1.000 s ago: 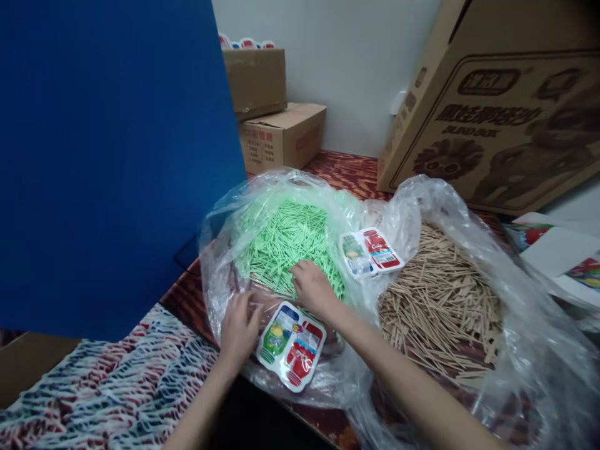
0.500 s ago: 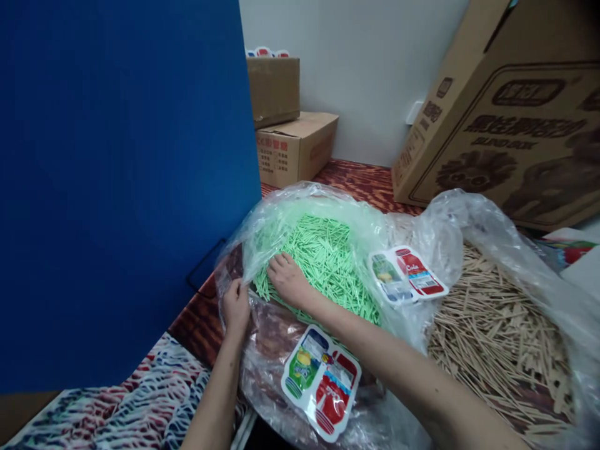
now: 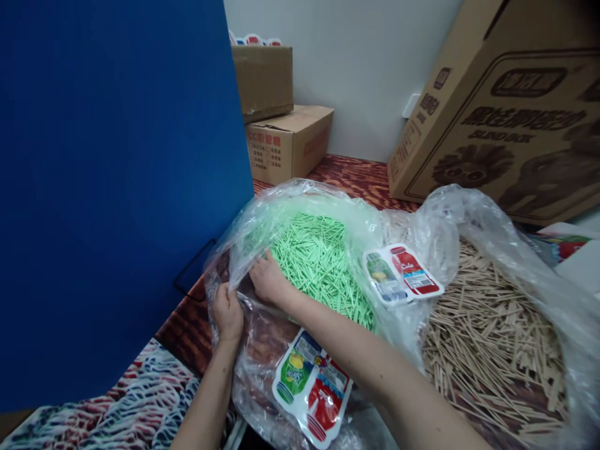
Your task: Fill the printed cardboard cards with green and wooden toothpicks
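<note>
My left hand is closed on the gathered left edge of a clear plastic bag. Inside the bag lies a heap of thin light-green sticks. My right hand reaches across to the heap's left side, close beside my left hand. Its fingers are curled against the bag's film; what they pinch, if anything, is hidden. Below my right forearm, a bottle-shaped two-part package printed green and red lies on the bag's front. A similar package rests to the right of the green heap.
At right, a second plastic bag holds thin brown sticks. A large printed carton leans behind it. Two smaller cartons, one upper and one lower, are stacked at the back. A blue panel stands at left, above striped packages.
My right hand has drawn left, off the green sticks to the bag's edge, and its fingers have curled. The left hand keeps its grip. The view has shifted slightly.
</note>
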The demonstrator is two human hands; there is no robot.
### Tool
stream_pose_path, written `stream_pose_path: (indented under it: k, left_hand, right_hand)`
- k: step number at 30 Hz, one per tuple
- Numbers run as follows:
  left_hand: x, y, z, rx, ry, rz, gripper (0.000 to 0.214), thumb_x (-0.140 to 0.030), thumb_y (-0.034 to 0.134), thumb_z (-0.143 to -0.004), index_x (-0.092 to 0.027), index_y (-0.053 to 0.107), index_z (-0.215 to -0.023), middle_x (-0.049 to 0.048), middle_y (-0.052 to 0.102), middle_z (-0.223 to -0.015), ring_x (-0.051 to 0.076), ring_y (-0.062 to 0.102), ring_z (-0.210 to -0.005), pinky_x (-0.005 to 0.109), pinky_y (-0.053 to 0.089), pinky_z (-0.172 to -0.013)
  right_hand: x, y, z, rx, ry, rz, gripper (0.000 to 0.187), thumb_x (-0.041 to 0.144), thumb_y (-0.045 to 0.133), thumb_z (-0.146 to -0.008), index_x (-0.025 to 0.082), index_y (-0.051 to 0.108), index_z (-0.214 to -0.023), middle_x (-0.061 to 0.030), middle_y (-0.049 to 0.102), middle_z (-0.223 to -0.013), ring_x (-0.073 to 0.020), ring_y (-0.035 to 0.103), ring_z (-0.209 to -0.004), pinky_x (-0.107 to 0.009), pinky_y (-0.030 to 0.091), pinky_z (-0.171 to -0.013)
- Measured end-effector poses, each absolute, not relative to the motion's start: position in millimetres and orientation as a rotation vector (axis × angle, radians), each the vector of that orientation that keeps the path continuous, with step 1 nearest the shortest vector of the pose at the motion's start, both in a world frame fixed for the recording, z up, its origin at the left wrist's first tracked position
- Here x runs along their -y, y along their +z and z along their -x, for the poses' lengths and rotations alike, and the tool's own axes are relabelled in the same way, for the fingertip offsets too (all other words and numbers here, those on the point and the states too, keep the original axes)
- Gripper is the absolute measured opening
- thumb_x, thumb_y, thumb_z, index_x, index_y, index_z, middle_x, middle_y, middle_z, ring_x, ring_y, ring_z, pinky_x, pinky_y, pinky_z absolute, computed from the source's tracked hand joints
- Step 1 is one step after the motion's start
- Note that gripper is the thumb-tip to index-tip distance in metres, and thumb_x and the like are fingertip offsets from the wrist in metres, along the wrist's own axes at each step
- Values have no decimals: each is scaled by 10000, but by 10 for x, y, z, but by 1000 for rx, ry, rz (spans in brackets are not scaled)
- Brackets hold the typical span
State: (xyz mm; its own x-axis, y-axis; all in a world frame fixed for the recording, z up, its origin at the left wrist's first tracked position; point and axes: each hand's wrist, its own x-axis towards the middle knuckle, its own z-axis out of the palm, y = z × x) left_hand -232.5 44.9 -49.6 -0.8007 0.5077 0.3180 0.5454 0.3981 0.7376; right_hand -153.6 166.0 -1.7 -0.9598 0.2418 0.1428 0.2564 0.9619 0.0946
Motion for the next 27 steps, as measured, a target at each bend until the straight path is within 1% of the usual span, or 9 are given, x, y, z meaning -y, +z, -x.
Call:
stream_pose_path:
  k: [3, 5, 8, 11, 15, 20, 21, 24, 27]
  left_hand:
    - [-433, -516, 2340, 2610, -1380, 951, 176, -262, 387, -853, -216, 542, -786, 14, 574, -743, 208, 561, -763, 297, 424, -703]
    - [-422, -513, 2348, 2624, -1372, 942, 183, -270, 390, -857, -215, 544, -775, 2, 566, -720, 201, 559, -745, 289, 420, -690]
    - [-415, -489, 2351, 2642, -1356, 923, 183, -275, 400, -856, -214, 556, -783, -2, 575, -726, 196, 560, -738, 284, 416, -680]
    - [-413, -463, 2344, 2656, -1345, 905, 183, -282, 409, -852, -212, 572, -802, 6, 593, -745, 201, 568, -736, 285, 415, -665]
    - [-407, -454, 2334, 2669, -1338, 883, 193, -277, 403, -849, -207, 574, -792, 15, 590, -719, 209, 570, -723, 294, 416, -667]
    - [-400, -451, 2330, 2666, -1347, 886, 186, -276, 405, -844, -208, 568, -788, 18, 581, -707, 209, 560, -721, 293, 404, -660]
    - [-401, -448, 2329, 2664, -1349, 888, 187, -278, 405, -844, -207, 568, -788, 18, 580, -706, 209, 556, -717, 293, 401, -655]
    - [-409, -442, 2331, 2665, -1353, 887, 183, -284, 416, -835, -207, 571, -774, 15, 563, -672, 207, 536, -676, 292, 379, -622]
    - [-421, -444, 2338, 2672, -1349, 892, 181, -291, 428, -826, -212, 568, -744, 13, 550, -653, 203, 517, -651, 286, 353, -596]
  right_hand:
    - [-1713, -52, 1398, 2941, -213, 447, 387, 202, 462, -876, 89, 529, -1240, -167, 543, -1320, -333, 384, -1260, -615, 188, -1075]
    - [-1743, -66, 1292, 2929, -225, 442, 337, 178, 440, -886, 96, 547, -1195, -158, 574, -1255, -336, 387, -1245, -611, 215, -1056]
    - [-1778, -58, 1112, 2925, -177, 433, 284, 150, 440, -881, 88, 561, -1131, -154, 607, -1137, -331, 402, -1216, -564, 261, -1033]
    - [-1791, -31, 890, 2916, -104, 435, 286, 134, 439, -875, 87, 551, -1133, -152, 614, -1095, -314, 423, -1183, -510, 291, -1013]
    - [-1761, -7, 562, 2943, -66, 444, 360, 143, 467, -852, 75, 519, -1202, -163, 605, -1127, -308, 434, -1170, -492, 287, -1007]
    - [-1651, 1, 209, 2979, 5, 400, 513, 401, 515, -871, 68, 491, -1260, -179, 586, -1179, -326, 418, -1206, -512, 285, -1009]
    - [-1631, 2, 158, 2982, 10, 385, 500, 406, 499, -882, 77, 495, -1258, -173, 584, -1190, -319, 418, -1214, -508, 288, -1011]
    - [-1599, 18, 62, 2986, -12, 342, 387, 306, 433, -925, 102, 512, -1244, -148, 580, -1233, -286, 421, -1237, -490, 286, -1031]
    - [-1580, 60, 49, 2993, -35, 325, 371, 276, 404, -939, 106, 509, -1252, -142, 571, -1269, -278, 417, -1260, -505, 274, -1053]
